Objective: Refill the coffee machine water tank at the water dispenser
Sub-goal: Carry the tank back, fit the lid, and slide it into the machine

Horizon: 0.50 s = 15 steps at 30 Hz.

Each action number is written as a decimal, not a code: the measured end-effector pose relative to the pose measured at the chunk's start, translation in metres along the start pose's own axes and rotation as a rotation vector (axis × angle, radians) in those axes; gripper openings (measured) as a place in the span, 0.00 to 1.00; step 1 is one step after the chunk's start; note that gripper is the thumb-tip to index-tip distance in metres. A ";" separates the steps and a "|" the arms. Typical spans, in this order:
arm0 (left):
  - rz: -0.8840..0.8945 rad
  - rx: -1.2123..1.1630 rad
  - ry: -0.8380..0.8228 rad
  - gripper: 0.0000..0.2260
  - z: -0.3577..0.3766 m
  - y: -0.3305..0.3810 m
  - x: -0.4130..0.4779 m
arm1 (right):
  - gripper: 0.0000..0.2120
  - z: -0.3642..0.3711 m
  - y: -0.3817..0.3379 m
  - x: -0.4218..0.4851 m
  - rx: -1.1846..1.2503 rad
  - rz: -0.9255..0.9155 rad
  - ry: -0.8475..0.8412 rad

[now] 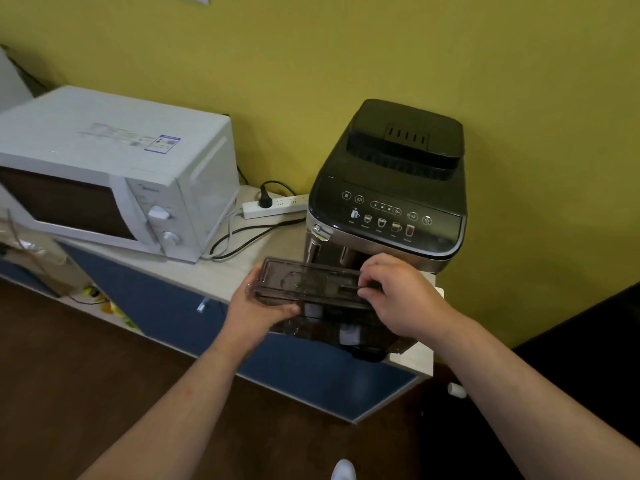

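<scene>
A black coffee machine [391, 188] with a lit button panel stands on the counter against the yellow wall. In front of it I hold the dark, see-through water tank [308, 289], tilted and level with the counter's front edge. My left hand [256, 310] grips the tank's left end from below and the side. My right hand [401, 296] rests on the tank's right end, fingers pinching a thin bar on its lid. The lower part of the tank hangs over the counter's edge.
A white microwave [110, 174] sits to the left on the light counter [221, 268]. A white power strip [273, 206] with cables lies between microwave and machine. Blue cabinet doors [166, 306] are below. Brown floor lies in front, with a dark object at the right.
</scene>
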State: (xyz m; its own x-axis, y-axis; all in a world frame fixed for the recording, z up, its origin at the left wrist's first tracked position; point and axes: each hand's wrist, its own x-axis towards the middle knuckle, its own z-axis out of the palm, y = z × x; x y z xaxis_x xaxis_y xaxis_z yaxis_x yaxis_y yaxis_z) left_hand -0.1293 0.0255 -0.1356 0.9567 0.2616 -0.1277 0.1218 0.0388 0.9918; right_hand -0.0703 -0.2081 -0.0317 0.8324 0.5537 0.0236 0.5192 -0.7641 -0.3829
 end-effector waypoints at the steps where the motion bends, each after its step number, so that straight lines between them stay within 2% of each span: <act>1: 0.007 0.002 -0.005 0.33 -0.001 0.000 0.000 | 0.07 0.001 0.000 0.002 -0.018 -0.009 -0.006; 5: 0.067 0.038 -0.025 0.34 -0.002 0.002 -0.001 | 0.02 0.006 0.003 0.006 -0.055 -0.039 -0.022; 15: 0.062 0.094 -0.028 0.26 -0.002 -0.002 -0.001 | 0.06 0.024 0.012 0.006 -0.044 -0.020 0.026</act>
State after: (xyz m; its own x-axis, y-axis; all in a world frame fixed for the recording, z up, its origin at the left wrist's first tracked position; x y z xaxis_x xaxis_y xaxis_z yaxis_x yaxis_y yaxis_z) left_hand -0.1310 0.0272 -0.1376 0.9701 0.2333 -0.0671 0.0851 -0.0681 0.9940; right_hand -0.0636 -0.2064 -0.0580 0.8263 0.5605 0.0555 0.5433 -0.7670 -0.3414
